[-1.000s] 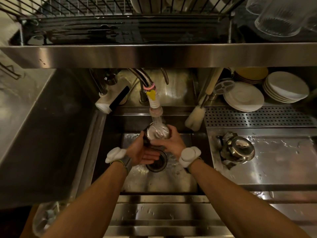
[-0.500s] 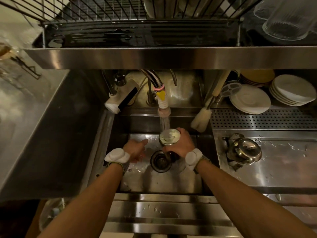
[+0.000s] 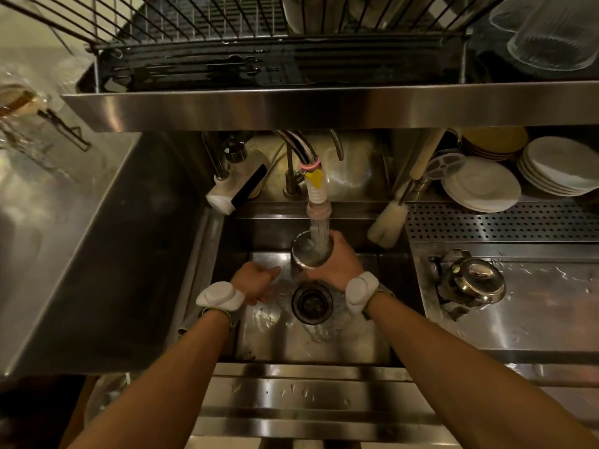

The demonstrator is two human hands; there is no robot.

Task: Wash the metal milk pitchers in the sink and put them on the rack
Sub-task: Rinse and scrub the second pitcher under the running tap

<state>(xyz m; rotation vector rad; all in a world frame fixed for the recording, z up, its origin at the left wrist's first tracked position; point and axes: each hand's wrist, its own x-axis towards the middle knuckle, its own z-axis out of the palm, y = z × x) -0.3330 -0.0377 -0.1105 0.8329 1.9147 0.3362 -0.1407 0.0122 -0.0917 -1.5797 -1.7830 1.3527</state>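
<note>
My right hand (image 3: pixel 337 264) grips a small metal milk pitcher (image 3: pixel 308 251) upright under the tap (image 3: pixel 317 196), and running water pours into its mouth. My left hand (image 3: pixel 254 280) hovers just left of the pitcher, low over the sink (image 3: pixel 356 345), loosely curled and holding nothing. A second metal pitcher (image 3: pixel 470 283) lies on its side on the wet counter at the right. The wire dish rack (image 3: pixel 227 24) stands on the steel shelf above the sink.
A drain (image 3: pixel 311 303) sits in the sink floor below the pitcher. A bottle brush (image 3: pixel 387 226) leans at the sink's back right. Stacked white plates (image 3: pixel 479 186) and a perforated drain panel (image 3: pixel 518 223) lie behind the right counter. Glasses (image 3: pixel 551 37) stand top right.
My left hand let go of the pitcher and moved left and down. My right hand keeps the pitcher under the stream, now turned with its mouth facing up into the water.
</note>
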